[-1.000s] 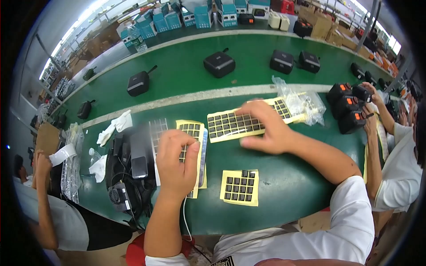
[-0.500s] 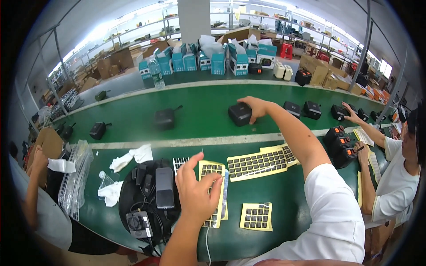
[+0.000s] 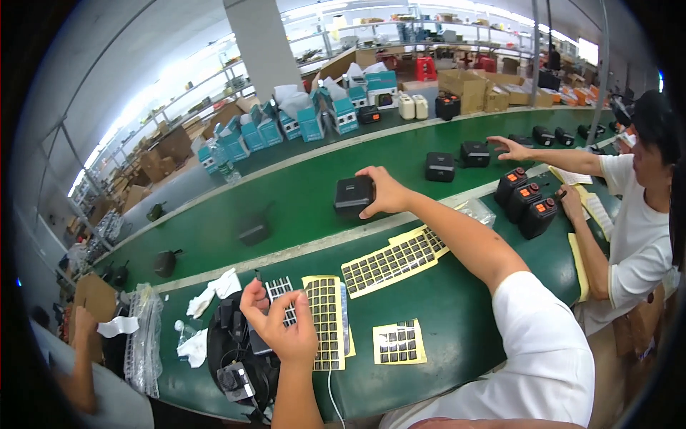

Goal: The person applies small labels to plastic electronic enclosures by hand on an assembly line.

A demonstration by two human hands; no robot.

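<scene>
My right hand (image 3: 389, 191) is stretched out over the green conveyor belt (image 3: 300, 196) and grips a small black box-shaped device (image 3: 354, 196), lifted just above the belt. My left hand (image 3: 280, 325) hovers open, fingers spread, over a yellow sheet of black square stickers (image 3: 326, 323) and a small white sticker grid (image 3: 280, 294) on the near green table. A longer yellow sticker sheet (image 3: 393, 259) lies under my right forearm. A smaller sheet (image 3: 399, 343) lies near the table's front.
More black devices (image 3: 440, 166) ride the belt. A co-worker on the right reaches a hand (image 3: 509, 148) to the belt beside three black devices with orange buttons (image 3: 527, 201). Black gear and cables (image 3: 239, 357), white rags (image 3: 213, 289), teal boxes (image 3: 307, 118) behind.
My right hand left the long sticker sheet, reached out to the belt and took hold of a black device. My left hand lifted off the sticker sheet and opened.
</scene>
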